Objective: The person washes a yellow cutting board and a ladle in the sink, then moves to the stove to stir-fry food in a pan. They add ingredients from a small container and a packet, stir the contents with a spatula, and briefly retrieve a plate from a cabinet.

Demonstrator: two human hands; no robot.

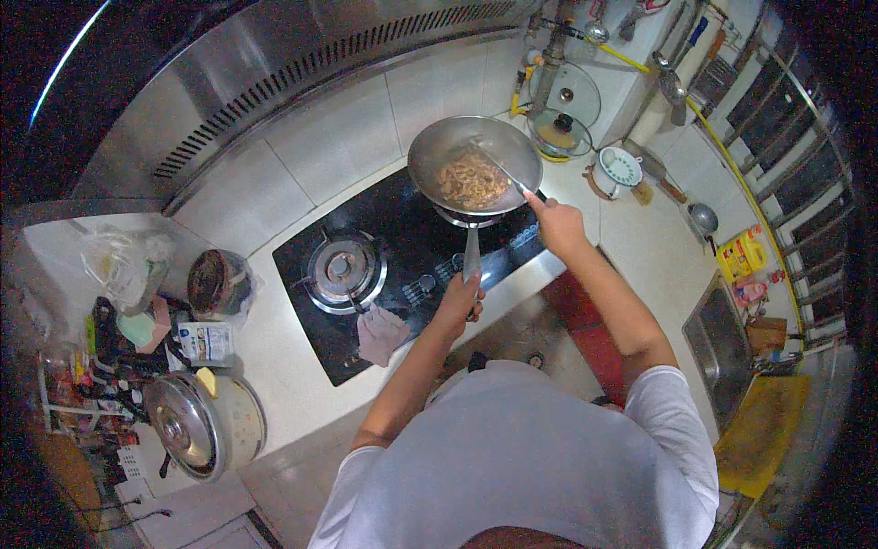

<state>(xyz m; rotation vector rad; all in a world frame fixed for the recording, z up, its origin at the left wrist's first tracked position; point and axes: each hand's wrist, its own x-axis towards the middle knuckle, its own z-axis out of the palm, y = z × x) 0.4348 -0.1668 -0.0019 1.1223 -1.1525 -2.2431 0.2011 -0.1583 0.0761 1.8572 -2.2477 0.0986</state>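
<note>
My left hand point(458, 302) grips the long handle point(472, 254) of a metal wok point(425, 161). The wok sits over the right burner point(468, 218) of a black glass gas cooktop point(398, 206), and its bowl leans slightly towards me. Brown cooked food in small strips point(470, 180) covers part of the bottom. In my right hand point(559, 225) is a spatula point(499, 163) with a metal shaft, held at the wok's right rim. Its blade reaches into the far side of the food and is partly hidden.
The left burner point(339, 267) is bare, with a pale cloth point(381, 335) at the cooktop's front edge. A lidded rice cooker point(236, 425) stands at the left. Glass lids point(564, 141), an enamel mug point(617, 171) and a sink point(717, 350) are on the right. A range hood point(309, 82) overhangs the back.
</note>
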